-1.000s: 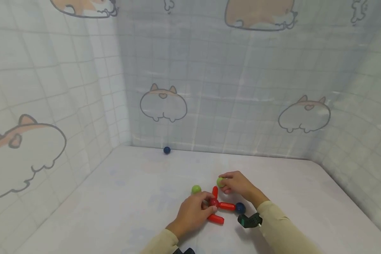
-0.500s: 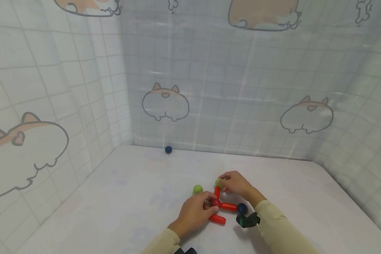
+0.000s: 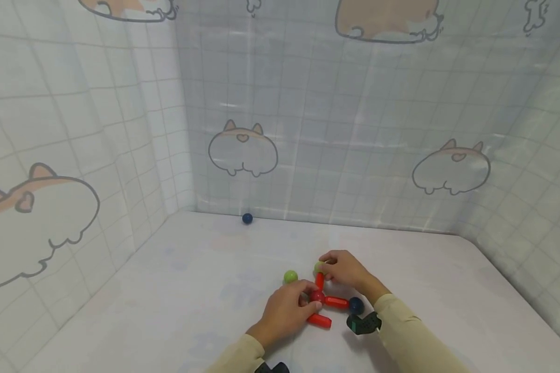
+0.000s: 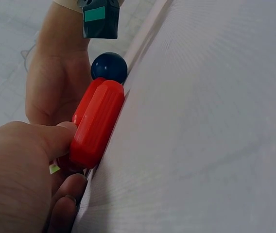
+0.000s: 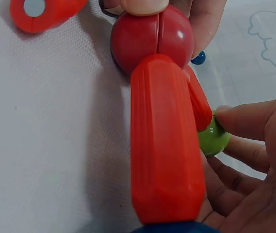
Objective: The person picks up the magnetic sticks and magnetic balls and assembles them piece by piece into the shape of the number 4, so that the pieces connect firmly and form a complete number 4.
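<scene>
At left hand [image 3: 283, 312], pinching red ball [image 5: 150, 39] touching 2 red rods [image 5: 166, 145]; at right hand [image 3: 347, 270], pinching green ball [image 5: 213, 139] against 1 rod's tip.

open tabletop [image 3: 168, 290] along the left, loose green ball [image 3: 290, 276] in the way beyond the left fingers [image 3: 303, 285]

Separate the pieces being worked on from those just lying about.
In use:
red ball, held by the left hand
two red rods meeting that ball
green ball, pinched by the right hand
navy ball at one rod's end

Lying about:
loose green ball
far navy ball
near red rod, apparently unattached
</scene>
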Demonstrator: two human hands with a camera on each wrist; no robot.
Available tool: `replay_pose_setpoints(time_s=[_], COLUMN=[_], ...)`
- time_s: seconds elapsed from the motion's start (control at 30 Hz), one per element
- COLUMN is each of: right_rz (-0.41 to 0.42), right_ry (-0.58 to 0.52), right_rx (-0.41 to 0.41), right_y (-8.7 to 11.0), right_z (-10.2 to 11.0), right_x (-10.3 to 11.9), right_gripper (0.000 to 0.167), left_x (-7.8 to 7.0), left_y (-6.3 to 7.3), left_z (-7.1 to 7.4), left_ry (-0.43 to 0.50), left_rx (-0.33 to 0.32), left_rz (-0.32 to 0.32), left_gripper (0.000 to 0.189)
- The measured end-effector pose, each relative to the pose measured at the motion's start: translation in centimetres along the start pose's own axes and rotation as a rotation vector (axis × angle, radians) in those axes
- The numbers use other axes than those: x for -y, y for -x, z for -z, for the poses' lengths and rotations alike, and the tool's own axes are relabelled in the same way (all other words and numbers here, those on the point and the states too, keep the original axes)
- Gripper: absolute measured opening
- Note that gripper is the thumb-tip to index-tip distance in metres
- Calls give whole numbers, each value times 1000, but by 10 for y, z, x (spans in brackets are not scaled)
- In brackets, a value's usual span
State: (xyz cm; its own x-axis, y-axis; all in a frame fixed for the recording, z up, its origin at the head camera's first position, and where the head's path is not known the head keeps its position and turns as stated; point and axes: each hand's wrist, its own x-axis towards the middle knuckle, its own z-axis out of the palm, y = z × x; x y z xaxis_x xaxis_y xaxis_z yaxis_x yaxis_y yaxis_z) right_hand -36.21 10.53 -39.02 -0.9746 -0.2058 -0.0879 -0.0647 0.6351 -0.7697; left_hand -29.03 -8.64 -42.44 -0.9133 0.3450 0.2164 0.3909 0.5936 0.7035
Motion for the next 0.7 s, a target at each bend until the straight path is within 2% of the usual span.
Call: replay_pose_setpoints(time_s=[0.2,0.33,0.5,0.6,0.7], right_rz=[44,15,-8,-1,15], right_ry=[30,27,43,-12,-116], right_rx=[3,4,-68,-128,-152], right_y=[0,2,11,19,27], right_z=[1,1,3,7,12], right_x=[-2,-2,-2,0,1], right_gripper=[28,31,30,29,30], left_x=[1,1,0,-1,-1], left_y=[-1,0,0,-2,-3], left_z=[-2,-3,-5,-5,-4], left_ry=[1,7,3,-3,-11], left_rx=[-3,7,7,-1,-9], left_rz=[4,26,54,59,60], left_gripper=[26,28,31,31,32])
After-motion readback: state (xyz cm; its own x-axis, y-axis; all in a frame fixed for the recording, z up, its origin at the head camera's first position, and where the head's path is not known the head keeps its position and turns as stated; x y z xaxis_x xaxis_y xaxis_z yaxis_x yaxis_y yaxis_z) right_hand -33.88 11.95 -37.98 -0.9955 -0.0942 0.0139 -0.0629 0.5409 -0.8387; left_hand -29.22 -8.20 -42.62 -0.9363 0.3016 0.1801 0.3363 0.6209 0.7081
